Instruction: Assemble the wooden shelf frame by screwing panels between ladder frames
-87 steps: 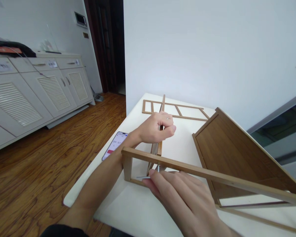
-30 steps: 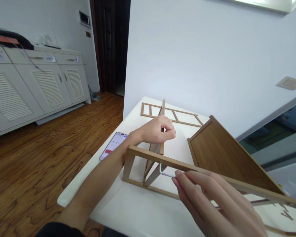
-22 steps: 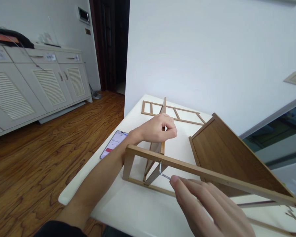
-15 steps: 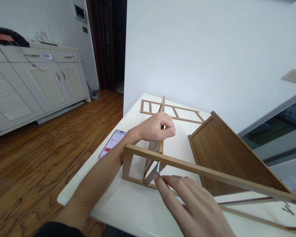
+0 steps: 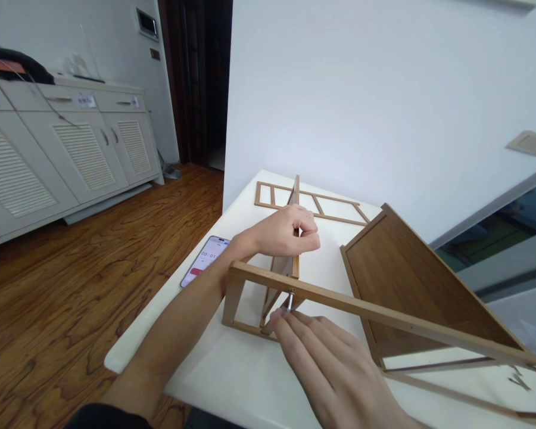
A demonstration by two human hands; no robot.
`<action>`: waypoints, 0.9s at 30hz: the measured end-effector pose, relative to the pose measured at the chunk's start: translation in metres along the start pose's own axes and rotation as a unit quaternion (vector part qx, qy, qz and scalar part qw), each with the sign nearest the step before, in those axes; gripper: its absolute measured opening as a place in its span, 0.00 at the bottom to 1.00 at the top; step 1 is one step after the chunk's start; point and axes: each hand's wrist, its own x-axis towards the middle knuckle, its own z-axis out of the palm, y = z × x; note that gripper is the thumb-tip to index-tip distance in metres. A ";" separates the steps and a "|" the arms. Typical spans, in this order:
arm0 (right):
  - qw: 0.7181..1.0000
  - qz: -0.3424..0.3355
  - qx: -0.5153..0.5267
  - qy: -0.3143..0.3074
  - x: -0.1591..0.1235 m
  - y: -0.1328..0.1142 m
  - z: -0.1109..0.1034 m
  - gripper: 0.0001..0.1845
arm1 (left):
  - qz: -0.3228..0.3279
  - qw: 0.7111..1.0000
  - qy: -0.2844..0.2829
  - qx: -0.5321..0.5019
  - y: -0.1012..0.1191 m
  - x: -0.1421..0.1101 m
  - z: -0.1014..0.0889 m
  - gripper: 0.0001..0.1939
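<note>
A wooden ladder-like frame (image 5: 361, 308) stands on its long edge in front of me, its near rail crossing toward the right. From it a narrow wooden panel (image 5: 282, 268) runs away toward the wall. My left hand (image 5: 290, 231) reaches over the frame and is closed around the panel's top edge. A metal hex key (image 5: 290, 301) has its end at a brass-coloured bolt in the near rail. My right hand (image 5: 335, 363) grips the hex key from below, fingers together; its lower part is hidden by the fingers.
A second wooden frame (image 5: 335, 216) lies flat by the wall. On the right, a large wooden panel (image 5: 411, 274) leans at a slant. A phone (image 5: 201, 262) showing a timer lies left on the white table (image 5: 232, 372). Small hardware pieces (image 5: 519, 378) lie far right.
My right hand has moved slightly left and turned, its fingers now closer to the rail. The hex key has swung round at the bolt. My left hand keeps its hold on the panel.
</note>
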 end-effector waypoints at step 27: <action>0.996 0.023 -0.079 0.023 0.018 -0.009 0.007 0.11 | -0.001 1.000 0.002 0.000 -0.003 -0.001 0.000 0.17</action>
